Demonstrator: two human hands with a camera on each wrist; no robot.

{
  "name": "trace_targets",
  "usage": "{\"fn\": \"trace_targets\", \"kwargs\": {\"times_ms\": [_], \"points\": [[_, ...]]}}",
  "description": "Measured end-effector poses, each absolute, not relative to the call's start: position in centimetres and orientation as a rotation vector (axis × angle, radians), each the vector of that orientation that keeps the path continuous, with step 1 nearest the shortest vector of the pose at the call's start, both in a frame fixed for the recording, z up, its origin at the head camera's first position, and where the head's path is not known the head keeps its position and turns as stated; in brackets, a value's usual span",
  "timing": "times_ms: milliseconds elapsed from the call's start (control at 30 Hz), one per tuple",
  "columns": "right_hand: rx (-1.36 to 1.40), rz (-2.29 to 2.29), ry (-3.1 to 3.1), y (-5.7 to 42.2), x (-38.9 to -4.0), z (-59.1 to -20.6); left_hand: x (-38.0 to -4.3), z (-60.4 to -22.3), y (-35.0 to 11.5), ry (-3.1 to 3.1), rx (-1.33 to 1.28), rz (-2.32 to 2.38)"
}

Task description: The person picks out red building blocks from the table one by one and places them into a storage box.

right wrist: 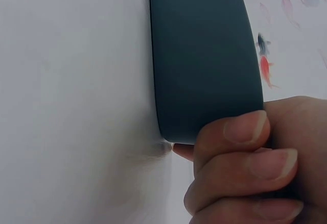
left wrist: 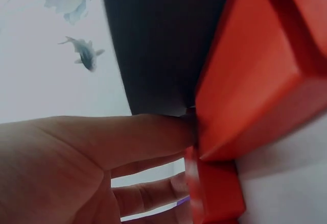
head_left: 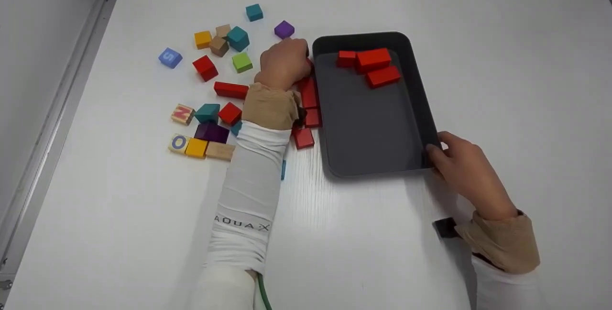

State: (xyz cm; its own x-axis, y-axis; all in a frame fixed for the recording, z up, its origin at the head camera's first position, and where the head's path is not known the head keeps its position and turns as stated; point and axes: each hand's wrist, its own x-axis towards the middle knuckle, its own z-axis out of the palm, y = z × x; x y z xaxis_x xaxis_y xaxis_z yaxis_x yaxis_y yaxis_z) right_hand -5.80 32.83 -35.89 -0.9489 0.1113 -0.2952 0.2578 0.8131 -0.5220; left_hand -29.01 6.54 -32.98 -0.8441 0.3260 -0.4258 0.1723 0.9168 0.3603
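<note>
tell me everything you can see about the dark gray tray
The tray is a shallow, upright rectangle with rounded corners, smooth raised walls and a flat floor; whether it's metal or plastic I can't tell. It sits slightly askew on the white table. Three red blocks lie towards its far end, the rest of its visible floor bare. The right hand grips its near right corner. Other red blocks line its left side.

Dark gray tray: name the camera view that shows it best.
The head view: it shows nearly the whole dark gray tray, with red blocks inside. The left wrist view shows only part of its wall; the right wrist view, only its outside near the right hand.
</note>
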Motion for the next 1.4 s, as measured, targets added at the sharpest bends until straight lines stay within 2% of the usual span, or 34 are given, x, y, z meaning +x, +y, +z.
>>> {"fn": "trace_targets", "kwargs": {"times_ms": [500,967,1200,1400], "points": [[0.293,-0.861,2.73,32.7,-6.0,-36.2,-28.9,-31.4,5.9,2.665,0.298,0.44],[0.282,-0.857,2.746,32.8,-5.9,-35.9,-26.6,-28.9,7.2,2.82,0.5,0.472],[0.285,-0.863,2.734,32.9,-5.8,-36.0,-26.0,-29.2,8.5,2.717,0.693,0.428],[0.285,-0.863,2.742,32.8,-5.9,-35.9,-25.8,-29.8,9.1,2.685,0.747,0.38]]}}
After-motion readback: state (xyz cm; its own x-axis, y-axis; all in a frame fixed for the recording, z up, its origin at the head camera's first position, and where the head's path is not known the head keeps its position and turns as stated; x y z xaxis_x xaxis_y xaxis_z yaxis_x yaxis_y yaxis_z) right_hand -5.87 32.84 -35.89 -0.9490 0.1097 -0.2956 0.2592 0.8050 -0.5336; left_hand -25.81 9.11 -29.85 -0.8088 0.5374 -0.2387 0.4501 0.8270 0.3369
